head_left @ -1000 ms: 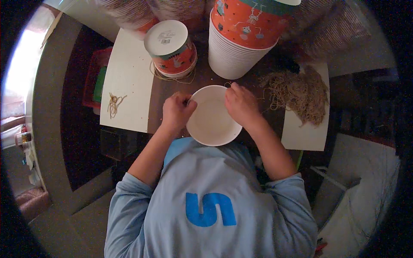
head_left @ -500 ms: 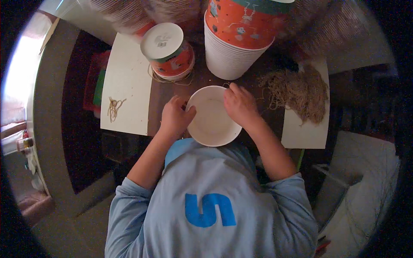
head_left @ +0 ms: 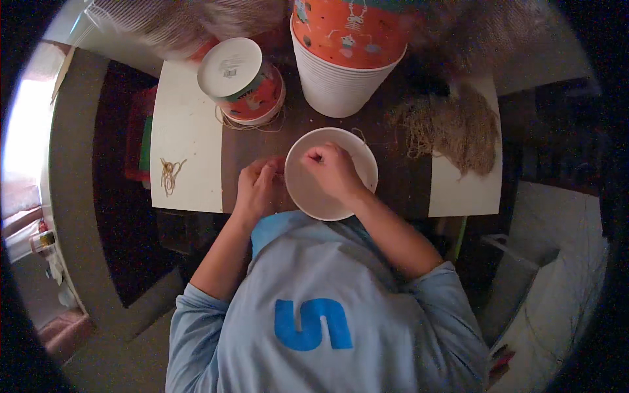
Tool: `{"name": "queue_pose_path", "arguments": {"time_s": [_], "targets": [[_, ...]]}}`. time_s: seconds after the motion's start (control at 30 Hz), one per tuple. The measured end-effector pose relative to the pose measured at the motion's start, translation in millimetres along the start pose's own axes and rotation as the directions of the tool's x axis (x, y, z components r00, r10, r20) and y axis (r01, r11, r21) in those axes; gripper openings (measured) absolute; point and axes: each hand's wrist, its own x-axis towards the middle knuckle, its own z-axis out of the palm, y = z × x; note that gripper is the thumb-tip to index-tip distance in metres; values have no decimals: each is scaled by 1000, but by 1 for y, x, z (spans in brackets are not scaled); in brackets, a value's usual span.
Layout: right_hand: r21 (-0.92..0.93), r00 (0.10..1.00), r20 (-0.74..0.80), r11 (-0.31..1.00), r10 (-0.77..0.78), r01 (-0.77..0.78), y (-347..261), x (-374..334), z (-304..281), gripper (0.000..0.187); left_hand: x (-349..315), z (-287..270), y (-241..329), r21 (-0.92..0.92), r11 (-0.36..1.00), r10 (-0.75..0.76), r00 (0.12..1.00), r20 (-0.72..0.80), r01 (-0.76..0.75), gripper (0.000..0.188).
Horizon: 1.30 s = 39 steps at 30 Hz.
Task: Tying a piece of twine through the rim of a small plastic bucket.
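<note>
A round white paper bucket (head_left: 300,191) stands in front of me at the table's near edge, its open mouth facing up. Over that mouth my right hand (head_left: 335,171) is closed, fingertips curled together; what they hold, if anything, is too small to name. Just left of the rim my left hand (head_left: 257,187) is closed in a pinch, with its contents hidden. A thin loop of string (head_left: 359,134) sticks out past the bucket's far right rim.
A tall stack of white and orange paper buckets (head_left: 344,78) rises behind. Left of it stand upturned orange buckets (head_left: 229,67) with string around the base. White boards flank the brown tabletop, one bearing a few strings (head_left: 171,175), the other a tangled string heap (head_left: 452,131).
My right hand has left the far rim and come left over the bucket's mouth. My left hand has moved slightly down and away from the rim. The view has shifted a little.
</note>
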Motion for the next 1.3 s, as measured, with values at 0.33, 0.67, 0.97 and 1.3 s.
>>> {"name": "queue_pose_path", "arguments": {"time_s": [0.33, 0.67, 0.97, 1.3], "targets": [[55, 999, -28, 998, -37, 38, -9, 7, 8, 15, 11, -10, 10, 164, 986, 14, 999, 33, -20, 25], [89, 1000, -23, 996, -6, 8, -17, 14, 13, 16, 12, -12, 33, 244, 970, -1, 999, 35, -7, 25], [115, 999, -39, 993, -17, 21, -25, 21, 14, 15, 18, -18, 33, 277, 961, -8, 999, 42, -4, 24], [99, 991, -120, 993, -57, 69, -17, 27, 26, 16, 20, -22, 35, 236, 972, 2, 999, 33, -10, 23]]}}
